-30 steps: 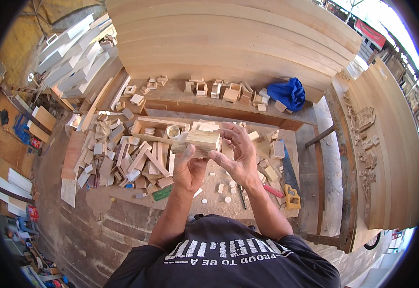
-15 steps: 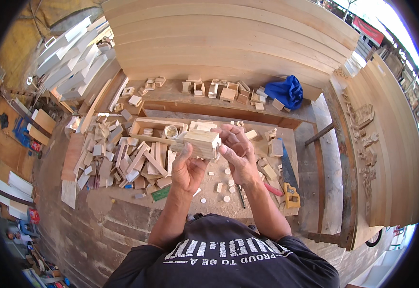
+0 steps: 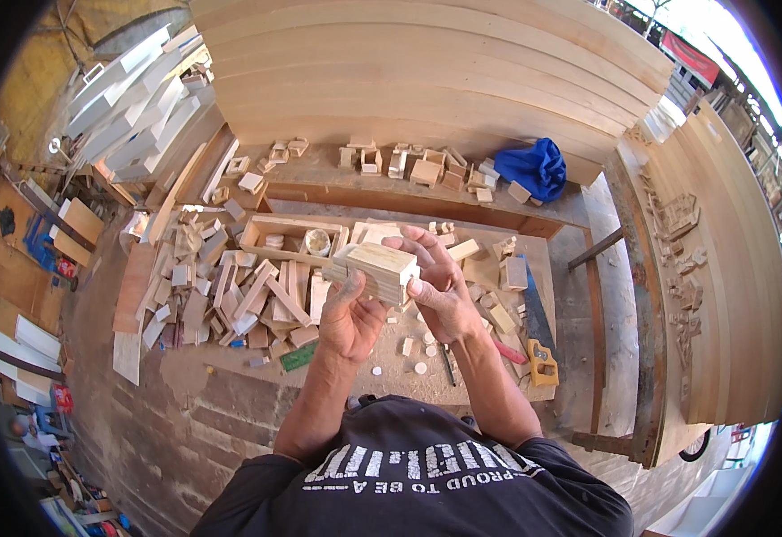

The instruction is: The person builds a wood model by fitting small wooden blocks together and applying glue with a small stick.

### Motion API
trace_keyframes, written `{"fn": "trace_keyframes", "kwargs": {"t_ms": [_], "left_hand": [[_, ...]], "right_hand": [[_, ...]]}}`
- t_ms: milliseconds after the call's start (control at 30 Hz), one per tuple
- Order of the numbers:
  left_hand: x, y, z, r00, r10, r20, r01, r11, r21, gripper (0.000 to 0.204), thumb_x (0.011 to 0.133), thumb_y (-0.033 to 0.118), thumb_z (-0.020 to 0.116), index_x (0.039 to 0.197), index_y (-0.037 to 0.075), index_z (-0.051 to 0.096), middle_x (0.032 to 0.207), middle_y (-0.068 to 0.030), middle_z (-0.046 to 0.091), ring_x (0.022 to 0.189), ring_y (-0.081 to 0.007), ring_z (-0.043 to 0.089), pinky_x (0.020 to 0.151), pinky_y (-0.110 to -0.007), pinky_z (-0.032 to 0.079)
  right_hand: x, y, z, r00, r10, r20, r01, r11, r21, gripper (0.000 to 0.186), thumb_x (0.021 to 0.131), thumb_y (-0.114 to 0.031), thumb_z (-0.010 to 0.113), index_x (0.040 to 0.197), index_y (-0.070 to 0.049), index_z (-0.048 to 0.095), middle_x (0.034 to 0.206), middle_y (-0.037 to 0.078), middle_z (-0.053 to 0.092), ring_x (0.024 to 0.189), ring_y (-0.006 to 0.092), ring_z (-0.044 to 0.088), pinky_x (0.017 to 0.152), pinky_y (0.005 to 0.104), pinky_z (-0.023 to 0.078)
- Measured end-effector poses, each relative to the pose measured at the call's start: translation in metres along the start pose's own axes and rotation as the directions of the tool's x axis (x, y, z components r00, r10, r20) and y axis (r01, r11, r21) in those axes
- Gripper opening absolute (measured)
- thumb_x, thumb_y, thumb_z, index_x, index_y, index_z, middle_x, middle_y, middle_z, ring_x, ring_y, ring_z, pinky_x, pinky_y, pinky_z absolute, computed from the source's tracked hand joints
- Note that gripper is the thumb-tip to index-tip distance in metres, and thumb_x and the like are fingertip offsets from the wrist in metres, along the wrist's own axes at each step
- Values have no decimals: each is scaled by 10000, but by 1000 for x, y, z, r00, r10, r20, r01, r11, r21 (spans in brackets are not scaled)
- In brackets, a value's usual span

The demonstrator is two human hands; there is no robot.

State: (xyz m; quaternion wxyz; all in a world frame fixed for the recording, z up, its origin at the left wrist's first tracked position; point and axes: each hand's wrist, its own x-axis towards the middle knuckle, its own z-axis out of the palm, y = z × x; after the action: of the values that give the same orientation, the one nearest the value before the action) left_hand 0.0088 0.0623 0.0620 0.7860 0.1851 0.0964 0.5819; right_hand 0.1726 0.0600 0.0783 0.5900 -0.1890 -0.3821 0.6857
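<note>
A small pale wooden box-like piece [image 3: 380, 265] is held up above the workbench [image 3: 319, 383] between both hands. My left hand [image 3: 352, 324] grips its left end, thumb along the near side. My right hand [image 3: 444, 295] closes on the right end, thumb on the near corner and fingers curled over the far side. Below the hands lie several small round wooden discs [image 3: 420, 368] amid sawdust. Behind the piece is an open wooden tray [image 3: 265, 251] with a round container [image 3: 316, 242] in it.
Wood offcuts [image 3: 203, 286] heap up on the bench's left. A handsaw with yellow handle [image 3: 542, 362] lies at the right, near a red tool [image 3: 510, 352]. Small wooden boxes [image 3: 427, 172] and a blue cloth [image 3: 534, 170] sit on the rear shelf, before stacked boards [image 3: 409, 72].
The wooden piece has turned slightly in my hands, its right end shifting a little toward the right and down. Both hands keep hold of it.
</note>
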Motion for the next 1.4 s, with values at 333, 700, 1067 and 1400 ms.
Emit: {"fn": "trace_keyframes", "kwargs": {"t_ms": [333,700,1067,1400], "left_hand": [[3,2,-10,1000,6,10,-6,999,-38,519,954,135,708,1414,64,479,1361,-108,610,1291,-243,584,1117,-420,493],[6,-5,-10,999,-36,28,38,995,-92,561,924,142,748,1413,69,483,1371,-95,605,1308,-240,573,1141,-407,482],[4,-7,-7,999,-53,9,54,996,-70,567,922,149,753,1407,43,479,1365,-105,608,1298,-240,582,1121,-398,500],[4,-11,-23,994,-87,64,102,945,-309,512,1035,309,589,1444,23,474,1411,-191,583,1317,-325,572,1072,-499,531]], "right_hand": [[4,-1,0,1000,9,20,-7,998,-62,840,832,-192,847,1518,-67,380,1460,156,497,1365,301,473,1136,445,384],[3,5,-9,991,-87,104,89,996,-14,560,929,-239,742,1409,-14,559,1453,114,569,1362,243,497,1172,421,345],[-1,8,-8,991,-107,76,106,994,26,586,935,-246,738,1431,-11,531,1425,123,580,1348,241,505,1170,420,349],[-9,-1,-13,932,-351,95,361,921,-145,542,917,-119,739,1417,-14,556,1446,152,541,1353,280,488,1140,423,381]]}}
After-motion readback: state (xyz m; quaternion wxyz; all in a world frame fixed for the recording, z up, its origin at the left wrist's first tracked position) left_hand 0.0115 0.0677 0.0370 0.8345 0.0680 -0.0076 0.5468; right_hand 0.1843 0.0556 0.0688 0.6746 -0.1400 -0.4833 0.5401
